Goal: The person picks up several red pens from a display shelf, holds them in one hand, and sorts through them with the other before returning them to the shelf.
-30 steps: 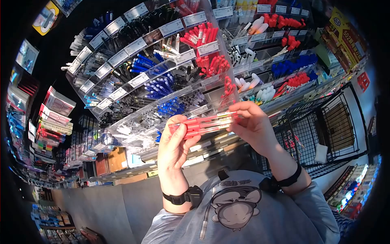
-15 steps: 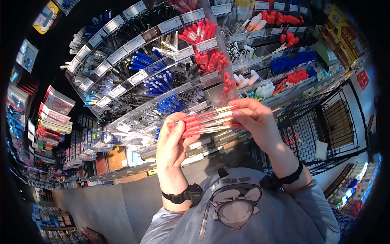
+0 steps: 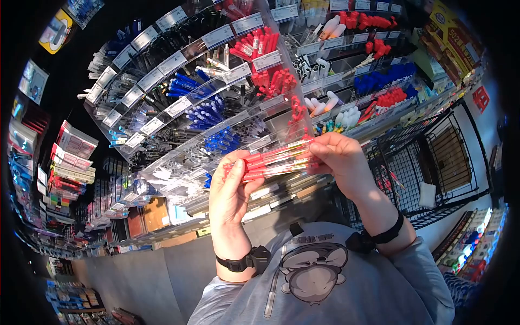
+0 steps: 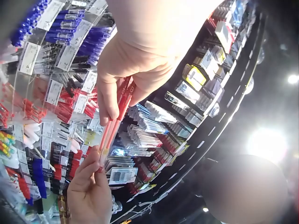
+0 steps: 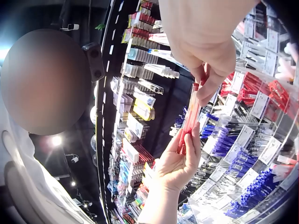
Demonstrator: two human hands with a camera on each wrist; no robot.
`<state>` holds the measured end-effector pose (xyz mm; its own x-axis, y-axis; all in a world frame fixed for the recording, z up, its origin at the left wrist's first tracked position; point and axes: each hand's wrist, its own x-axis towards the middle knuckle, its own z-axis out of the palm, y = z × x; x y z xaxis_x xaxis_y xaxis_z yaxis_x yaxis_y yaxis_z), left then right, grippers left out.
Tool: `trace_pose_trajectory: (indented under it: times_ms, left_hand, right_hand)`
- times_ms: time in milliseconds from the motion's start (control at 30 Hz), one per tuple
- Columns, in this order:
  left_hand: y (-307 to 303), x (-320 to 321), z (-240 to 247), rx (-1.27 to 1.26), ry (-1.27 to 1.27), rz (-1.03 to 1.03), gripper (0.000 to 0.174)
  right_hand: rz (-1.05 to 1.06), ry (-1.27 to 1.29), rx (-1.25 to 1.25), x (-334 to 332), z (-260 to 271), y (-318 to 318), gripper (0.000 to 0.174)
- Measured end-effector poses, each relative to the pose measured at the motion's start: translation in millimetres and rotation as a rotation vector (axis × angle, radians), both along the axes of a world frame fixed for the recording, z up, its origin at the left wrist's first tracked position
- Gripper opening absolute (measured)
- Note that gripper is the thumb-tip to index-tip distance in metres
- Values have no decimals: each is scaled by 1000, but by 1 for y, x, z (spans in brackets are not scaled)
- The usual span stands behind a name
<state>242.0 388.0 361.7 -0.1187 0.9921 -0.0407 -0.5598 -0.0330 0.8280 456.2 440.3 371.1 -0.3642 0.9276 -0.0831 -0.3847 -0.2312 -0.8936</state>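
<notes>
Several red pens (image 3: 277, 157) with clear barrels lie side by side in a loose fan between both hands. My left hand (image 3: 228, 189) grips them at their solid red ends, thumb across the top. At the other end, the thumb and fingers of my right hand (image 3: 342, 162) pinch the pen ends. From the left wrist view, the pens (image 4: 111, 128) run down from the left hand (image 4: 138, 65) to the right hand (image 4: 91, 196). The right wrist view shows the pens (image 5: 191, 112) with the right hand (image 5: 203, 51) above and the left hand (image 5: 176, 168) below.
Ahead stands a tiered clear pen rack (image 3: 233, 122) holding blue pens (image 3: 207, 112), red pens (image 3: 276, 81) and price labels (image 3: 179, 106). A black wire cart (image 3: 414, 168) is close by on the right. Packaged goods (image 3: 76, 151) fill shelves on the left.
The pens have spread from a tighter bundle into a looser fan. My right fingers have closed in on the pen ends. The rack has shifted slightly left in the head view.
</notes>
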Motion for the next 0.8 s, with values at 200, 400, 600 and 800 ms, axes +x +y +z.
trace_pose_trajectory:
  times_ms: [200, 400, 600, 800]
  left_hand:
    - [1, 5, 2, -16, 36, 15, 27]
    - [2, 9, 3, -15, 42, 5, 24]
    - [3, 15, 5, -18, 21, -28, 22]
    - [12, 29, 1, -49, 155, -19, 19]
  right_hand:
    - [-28, 3, -9, 2, 3, -3, 18]
    - [-28, 8, 13, 8, 2, -4, 20]
    - [-13, 6, 2, 15, 4, -5, 21]
    - [-84, -308, 339, 38, -5, -2, 35]
